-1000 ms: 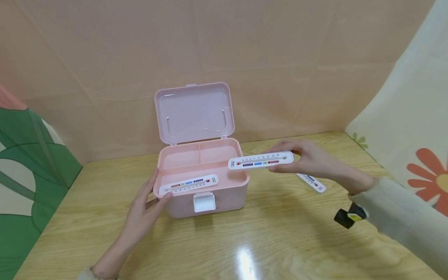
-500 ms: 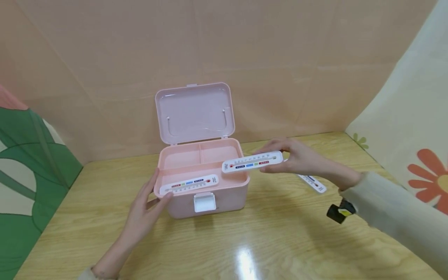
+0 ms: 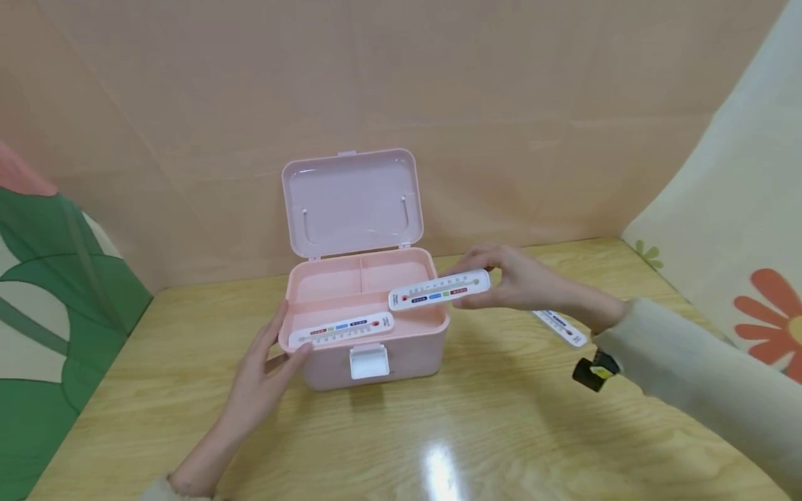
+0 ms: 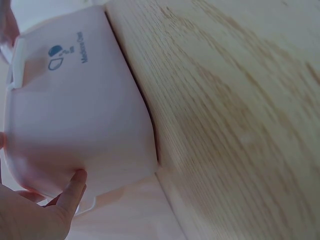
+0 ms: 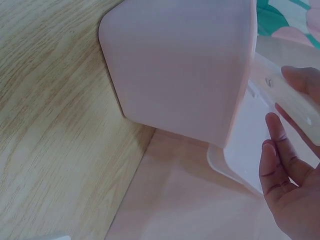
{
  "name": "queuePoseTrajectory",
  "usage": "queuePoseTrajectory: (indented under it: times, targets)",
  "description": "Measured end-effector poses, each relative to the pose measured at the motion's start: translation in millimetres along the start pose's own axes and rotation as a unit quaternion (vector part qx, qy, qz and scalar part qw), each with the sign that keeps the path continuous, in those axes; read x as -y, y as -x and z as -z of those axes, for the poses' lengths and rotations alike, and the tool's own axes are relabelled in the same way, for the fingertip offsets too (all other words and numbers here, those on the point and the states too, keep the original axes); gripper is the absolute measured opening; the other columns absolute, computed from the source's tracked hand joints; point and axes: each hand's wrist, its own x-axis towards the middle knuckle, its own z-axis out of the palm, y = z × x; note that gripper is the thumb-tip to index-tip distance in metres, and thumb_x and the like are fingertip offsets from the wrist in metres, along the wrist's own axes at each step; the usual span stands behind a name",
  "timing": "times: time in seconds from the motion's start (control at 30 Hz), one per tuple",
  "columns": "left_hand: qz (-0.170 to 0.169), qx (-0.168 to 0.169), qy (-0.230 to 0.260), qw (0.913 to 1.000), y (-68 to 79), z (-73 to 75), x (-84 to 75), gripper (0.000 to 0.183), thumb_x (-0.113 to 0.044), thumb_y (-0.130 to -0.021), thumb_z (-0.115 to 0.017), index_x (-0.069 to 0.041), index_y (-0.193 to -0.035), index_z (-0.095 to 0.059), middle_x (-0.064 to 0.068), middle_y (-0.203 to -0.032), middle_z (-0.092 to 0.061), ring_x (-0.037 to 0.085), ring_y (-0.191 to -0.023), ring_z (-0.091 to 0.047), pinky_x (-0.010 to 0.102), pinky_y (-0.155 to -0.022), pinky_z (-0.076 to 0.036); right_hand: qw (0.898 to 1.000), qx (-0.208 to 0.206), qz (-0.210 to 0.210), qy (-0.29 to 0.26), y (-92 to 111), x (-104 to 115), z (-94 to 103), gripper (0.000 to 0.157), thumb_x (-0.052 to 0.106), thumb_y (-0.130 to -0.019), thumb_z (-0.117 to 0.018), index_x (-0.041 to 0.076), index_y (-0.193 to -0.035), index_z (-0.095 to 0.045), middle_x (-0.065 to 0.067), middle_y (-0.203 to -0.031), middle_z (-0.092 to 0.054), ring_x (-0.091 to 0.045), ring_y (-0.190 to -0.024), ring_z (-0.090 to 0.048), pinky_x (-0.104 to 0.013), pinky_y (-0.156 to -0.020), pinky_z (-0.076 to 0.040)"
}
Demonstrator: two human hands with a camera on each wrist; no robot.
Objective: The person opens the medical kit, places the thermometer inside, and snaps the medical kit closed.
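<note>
In the head view my right hand [image 3: 510,278] pinches a flat white thermometer [image 3: 432,291] by its right end, between thumb and fingers. The thermometer's left end hangs over the right part of an open pink medicine box [image 3: 407,358]. My left hand [image 3: 260,379] rests against the box's front left corner, fingers along the side and thumb at the front rim. Inside the front compartment lies a second thermometer [image 3: 341,330], printed side up. From the right wrist, the held thermometer [image 5: 300,112] appears edge-on beside the box wall [image 5: 175,65].
A third thermometer [image 3: 564,329] lies on the wooden table [image 3: 501,431], partly hidden behind the right forearm. The box's lid [image 3: 353,202] stands raised at the back. Two smaller compartments [image 3: 326,280] sit behind the front one. A cloth backdrop [image 3: 532,125] rises behind the table.
My right hand has moved left with the thermometer, bringing more of it over the box. The left hand and the thermometer inside the box have stayed in place.
</note>
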Motion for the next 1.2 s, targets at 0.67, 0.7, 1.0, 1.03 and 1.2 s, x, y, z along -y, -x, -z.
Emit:
queuePoseTrajectory:
  times: [0.67,0.7,1.0,1.03,1.2]
  targets:
    - [0.0,-0.001,0.002,1.0,-1.0,-4.5,0.2,0.071,-0.021,-0.094,-0.063,-0.021,-0.153,-0.023,0.015,-0.151,-0.034,0.032,-0.134,-0.038,0.045,-0.1,-0.051,0.999,0.013,0.037,0.024,-13,1,-9.7,0.035,0.021,-0.075,-0.082,0.019,-0.109,-0.074,-0.002,-0.113,-0.067,-0.022,-0.109,-0.055,-0.044,-0.091,-0.048]
    - [0.0,-0.001,0.002,1.0,-1.1,-4.7,0.2,0.071,-0.021,-0.094,-0.063,-0.021,-0.153,-0.023,0.016,-0.151,-0.034,0.032,-0.134,-0.038,0.045,-0.1,-0.051,0.999,0.013,0.039,0.022,-14,1,-10.4,0.035,0.02,-0.075,-0.082,0.018,-0.109,-0.074,-0.002,-0.112,-0.067,-0.022,-0.107,-0.055,-0.042,-0.089,-0.047]
    - [0.0,-0.003,0.001,1.0,-1.0,-5.5,-0.3,0.071,-0.021,-0.094,-0.063,-0.021,-0.153,-0.023,0.015,-0.153,-0.031,0.032,-0.135,-0.038,0.046,-0.1,-0.05,0.999,0.024,0.035,0.032,-22,7,-17.7,0.032,0.017,-0.075,-0.08,0.016,-0.107,-0.075,-0.001,-0.099,-0.062,-0.016,-0.092,-0.052,-0.032,-0.078,-0.048]
    - [0.0,-0.003,0.002,1.0,-0.9,-5.5,-0.4,0.071,-0.021,-0.094,-0.063,-0.022,-0.153,-0.023,0.015,-0.153,-0.031,0.032,-0.135,-0.038,0.046,-0.1,-0.05,0.998,0.026,0.035,0.037,-22,8,-18.5,0.033,0.017,-0.075,-0.08,0.016,-0.108,-0.074,0.0,-0.098,-0.06,-0.016,-0.091,-0.051,-0.031,-0.077,-0.048]
    - [0.001,-0.003,0.004,1.0,-0.6,-5.9,-0.7,0.071,-0.023,-0.094,-0.062,-0.024,-0.153,-0.023,0.014,-0.154,-0.031,0.032,-0.136,-0.037,0.045,-0.1,-0.05,0.998,0.035,0.04,0.041,-26,11,-23.4,0.035,0.016,-0.077,-0.08,0.014,-0.111,-0.073,0.0,-0.095,-0.058,-0.015,-0.088,-0.049,-0.027,-0.073,-0.046]
